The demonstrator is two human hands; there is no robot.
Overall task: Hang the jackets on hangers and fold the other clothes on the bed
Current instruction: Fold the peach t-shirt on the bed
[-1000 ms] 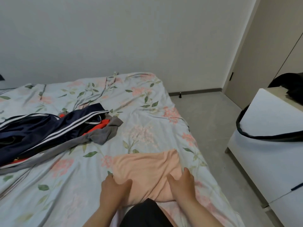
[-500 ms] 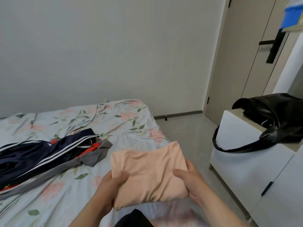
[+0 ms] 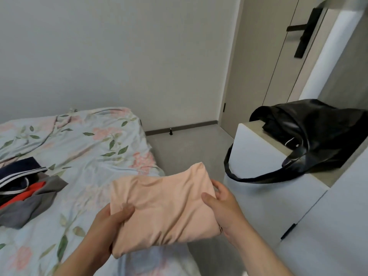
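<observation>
Item 1, nearest: folded peach knit garment (image 3: 163,206), which I logged as held up between both hands, above the bed's near edge. Left hand (image 3: 111,226) gripped its near-left corner, thumb curled on top. Right hand (image 3: 223,204) clasped its right edge.
Item 2, below and left of the grip: pale floral bed sheet (image 3: 89,148).
Item 3, further left: navy white-striped jacket (image 3: 18,170), orange-red cloth (image 3: 25,194) and grey garment (image 3: 25,208), heaped on that sheet.
Item 4, right of and beyond the grip: white cabinet (image 3: 258,156) bearing a black leather bag (image 3: 318,132).
</observation>
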